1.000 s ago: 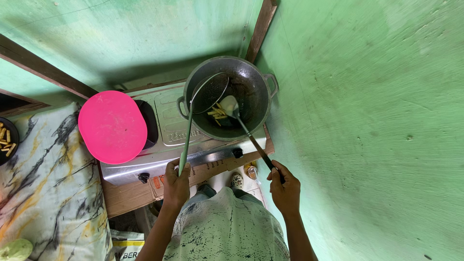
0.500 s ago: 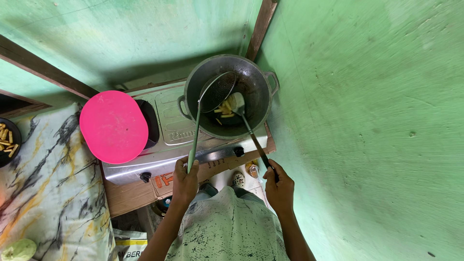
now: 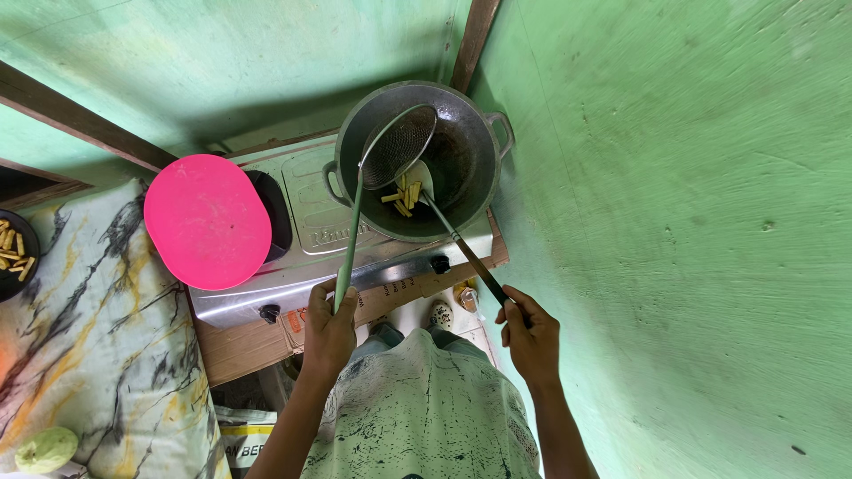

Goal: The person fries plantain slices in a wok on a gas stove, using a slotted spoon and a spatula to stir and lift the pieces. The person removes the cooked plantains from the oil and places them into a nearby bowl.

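A dark wok sits on the right burner of a steel two-burner stove. My left hand grips the green handle of a wire mesh skimmer, whose round basket hangs over the wok. My right hand holds the dark handle of a metal spatula. The spatula blade rests in the wok among yellow fried sticks, just below the skimmer basket.
A pink oval lid covers the left burner. On the patterned cloth at left stand a dark bowl of fried sticks and a pale green fruit. Green walls close in behind and at right; a wooden post rises behind the wok.
The skimmer basket has swung up and right, higher over the wok. Both hands have shifted slightly, and the spatula has gathered the sticks near the wok's front.
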